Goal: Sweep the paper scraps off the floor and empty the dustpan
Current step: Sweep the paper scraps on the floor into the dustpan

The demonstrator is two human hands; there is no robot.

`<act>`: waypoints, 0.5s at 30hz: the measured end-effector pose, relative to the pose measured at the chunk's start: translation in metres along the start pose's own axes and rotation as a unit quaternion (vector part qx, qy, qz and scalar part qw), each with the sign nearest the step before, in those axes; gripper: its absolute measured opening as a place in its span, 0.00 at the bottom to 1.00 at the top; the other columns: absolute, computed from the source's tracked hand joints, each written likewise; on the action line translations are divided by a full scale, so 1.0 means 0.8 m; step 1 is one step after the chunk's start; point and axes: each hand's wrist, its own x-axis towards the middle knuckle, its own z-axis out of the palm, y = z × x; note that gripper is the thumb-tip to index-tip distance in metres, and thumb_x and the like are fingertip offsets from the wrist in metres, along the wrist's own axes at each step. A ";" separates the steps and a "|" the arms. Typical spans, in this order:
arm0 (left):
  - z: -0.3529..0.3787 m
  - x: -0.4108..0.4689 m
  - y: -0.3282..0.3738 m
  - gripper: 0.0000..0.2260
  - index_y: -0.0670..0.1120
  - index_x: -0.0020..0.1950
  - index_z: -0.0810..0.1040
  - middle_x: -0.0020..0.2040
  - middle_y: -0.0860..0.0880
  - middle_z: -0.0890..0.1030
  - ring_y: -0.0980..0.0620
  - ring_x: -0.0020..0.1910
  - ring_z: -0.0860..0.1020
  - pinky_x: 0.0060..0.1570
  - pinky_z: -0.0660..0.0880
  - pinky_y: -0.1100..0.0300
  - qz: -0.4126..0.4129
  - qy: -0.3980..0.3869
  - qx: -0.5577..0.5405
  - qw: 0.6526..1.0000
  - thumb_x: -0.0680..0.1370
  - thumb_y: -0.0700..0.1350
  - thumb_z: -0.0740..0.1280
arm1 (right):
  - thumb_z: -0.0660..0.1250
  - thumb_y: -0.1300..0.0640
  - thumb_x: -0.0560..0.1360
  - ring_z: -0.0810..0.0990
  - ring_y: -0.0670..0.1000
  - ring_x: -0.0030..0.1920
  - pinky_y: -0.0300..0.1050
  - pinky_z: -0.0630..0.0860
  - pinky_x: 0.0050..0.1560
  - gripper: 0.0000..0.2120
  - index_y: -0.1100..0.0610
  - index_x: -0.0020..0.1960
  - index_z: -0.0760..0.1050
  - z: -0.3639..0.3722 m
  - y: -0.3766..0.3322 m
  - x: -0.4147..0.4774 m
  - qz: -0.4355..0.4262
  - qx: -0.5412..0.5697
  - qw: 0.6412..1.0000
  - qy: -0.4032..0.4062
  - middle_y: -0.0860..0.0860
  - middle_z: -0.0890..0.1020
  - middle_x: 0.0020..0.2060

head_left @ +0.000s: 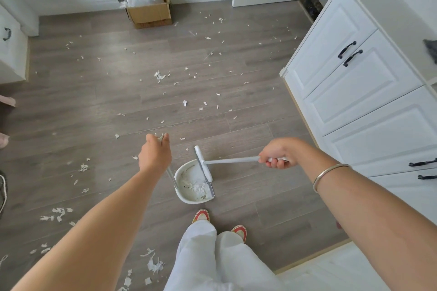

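I see left hand [155, 153] reaching forward, fist wrapped around dustpan handle [170, 176] | right hand [279, 152] gripping broom [203, 168] shaft, head at dustpan [189, 198] mouth | paper scraps [159, 76] scattered across floor [94, 106], some inside the pan

My arms were bare; I wore a bangle [331, 176] on my right wrist, white trousers [212, 260], red-and-white shoes [201, 215].

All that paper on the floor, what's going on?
A person is sweeping up. The left hand holds the dustpan by its upright handle, and the right hand holds the broom, whose head sits at the pan's mouth. Some scraps are already in the pan. Plenty of paper scraps still lie across the wood floor. A cardboard box stands by the far wall.
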 end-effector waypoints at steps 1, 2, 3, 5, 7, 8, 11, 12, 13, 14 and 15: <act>-0.002 0.001 0.000 0.21 0.37 0.63 0.67 0.63 0.34 0.76 0.32 0.62 0.74 0.57 0.69 0.47 0.000 0.002 -0.001 1.000 0.84 0.55 0.54 | 0.59 0.62 0.80 0.62 0.41 0.14 0.28 0.57 0.14 0.14 0.59 0.64 0.70 -0.006 -0.002 -0.002 -0.002 -0.013 1.000 0.011 0.50 0.67 0.31; -0.004 0.002 0.000 0.21 0.37 0.62 0.67 0.63 0.34 0.76 0.32 0.62 0.74 0.57 0.69 0.47 0.002 0.006 -0.001 1.000 0.84 0.55 0.54 | 0.59 0.62 0.80 0.62 0.41 0.14 0.29 0.57 0.14 0.16 0.60 0.67 0.69 -0.012 -0.005 -0.002 -0.004 -0.027 0.999 0.022 0.50 0.67 0.30; -0.006 0.002 0.001 0.21 0.36 0.62 0.67 0.63 0.34 0.76 0.32 0.62 0.73 0.57 0.69 0.46 0.006 0.008 -0.001 1.000 0.84 0.55 0.54 | 0.59 0.61 0.79 0.62 0.41 0.14 0.29 0.57 0.14 0.18 0.60 0.69 0.68 -0.017 -0.008 0.000 -0.006 -0.042 0.999 0.033 0.50 0.67 0.30; -0.008 0.003 0.001 0.21 0.36 0.63 0.67 0.63 0.34 0.76 0.32 0.63 0.73 0.57 0.69 0.46 0.011 0.014 -0.006 1.000 0.84 0.54 0.54 | 0.59 0.61 0.79 0.61 0.42 0.13 0.29 0.57 0.15 0.16 0.59 0.67 0.71 -0.021 -0.013 0.001 -0.006 -0.067 0.996 0.050 0.49 0.67 0.30; -0.009 0.003 0.000 0.21 0.36 0.64 0.67 0.64 0.34 0.75 0.32 0.63 0.73 0.58 0.69 0.46 -0.005 0.022 -0.025 0.999 0.84 0.54 0.54 | 0.59 0.61 0.79 0.61 0.43 0.14 0.29 0.57 0.15 0.07 0.57 0.54 0.74 -0.020 -0.015 0.005 -0.007 -0.089 0.993 0.072 0.50 0.67 0.28; -0.008 0.003 -0.002 0.22 0.36 0.65 0.67 0.65 0.34 0.75 0.32 0.64 0.72 0.58 0.69 0.47 -0.018 0.028 -0.038 0.999 0.84 0.54 0.54 | 0.60 0.62 0.78 0.62 0.44 0.15 0.29 0.57 0.16 0.05 0.58 0.46 0.74 -0.017 -0.013 0.008 -0.014 -0.100 0.991 0.093 0.51 0.67 0.28; -0.005 0.001 -0.002 0.22 0.36 0.67 0.66 0.66 0.34 0.74 0.33 0.66 0.72 0.60 0.68 0.47 -0.040 0.038 -0.059 0.997 0.84 0.54 0.54 | 0.60 0.63 0.75 0.66 0.49 0.22 0.34 0.63 0.22 0.08 0.63 0.37 0.73 -0.005 -0.001 0.025 -0.051 -0.124 0.976 0.174 0.54 0.71 0.26; -0.003 0.002 0.000 0.22 0.36 0.68 0.66 0.66 0.35 0.75 0.34 0.66 0.72 0.60 0.68 0.48 -0.041 0.036 -0.065 0.996 0.84 0.54 0.54 | 0.60 0.63 0.74 0.69 0.51 0.24 0.36 0.65 0.24 0.08 0.64 0.40 0.75 0.000 0.002 0.031 -0.063 -0.126 0.971 0.195 0.55 0.73 0.27; 0.001 0.003 0.002 0.22 0.36 0.67 0.66 0.66 0.35 0.75 0.34 0.65 0.72 0.60 0.68 0.48 -0.044 0.031 -0.072 0.996 0.84 0.53 0.55 | 0.61 0.62 0.74 0.71 0.52 0.25 0.38 0.67 0.25 0.09 0.65 0.46 0.77 0.005 0.004 0.038 -0.075 -0.128 0.965 0.214 0.56 0.75 0.29; 0.005 0.007 0.004 0.21 0.37 0.66 0.66 0.65 0.35 0.75 0.34 0.64 0.73 0.60 0.69 0.48 -0.048 0.026 -0.084 0.995 0.84 0.53 0.55 | 0.61 0.61 0.74 0.73 0.53 0.27 0.39 0.69 0.27 0.10 0.64 0.50 0.78 0.010 0.006 0.044 -0.086 -0.134 0.960 0.231 0.56 0.76 0.30; 0.011 0.009 0.007 0.20 0.38 0.64 0.66 0.63 0.36 0.77 0.33 0.62 0.76 0.61 0.71 0.48 -0.052 0.019 -0.100 0.993 0.83 0.54 0.56 | 0.62 0.60 0.75 0.76 0.55 0.31 0.40 0.71 0.30 0.12 0.63 0.54 0.77 0.015 0.008 0.051 -0.091 -0.144 0.955 0.244 0.56 0.77 0.34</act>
